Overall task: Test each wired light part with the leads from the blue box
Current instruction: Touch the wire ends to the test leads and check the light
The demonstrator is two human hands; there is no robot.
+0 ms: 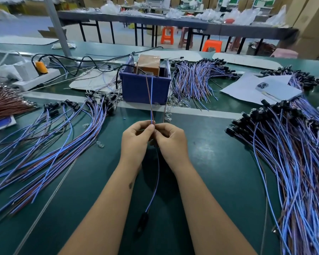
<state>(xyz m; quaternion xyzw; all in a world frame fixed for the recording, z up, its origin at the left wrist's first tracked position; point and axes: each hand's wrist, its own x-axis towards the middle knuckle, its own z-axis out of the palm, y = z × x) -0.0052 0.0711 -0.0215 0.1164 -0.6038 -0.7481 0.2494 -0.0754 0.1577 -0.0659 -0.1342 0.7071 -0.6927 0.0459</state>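
Blue lead (152,100) btwn both hands' fingertips (151,127)

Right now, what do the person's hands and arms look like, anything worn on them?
Both forearms are bare as far as the frame shows: no sleeves, gloves, watch or bracelets. The left hand and right hand show no rings on the sides in view. The left forearm carries one small dark mark on its inner side.

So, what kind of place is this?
Probably a factory assembly hall: heaps of wired light parts on a long green workbench, cardboard boxes, and more tables with plastic stools behind.
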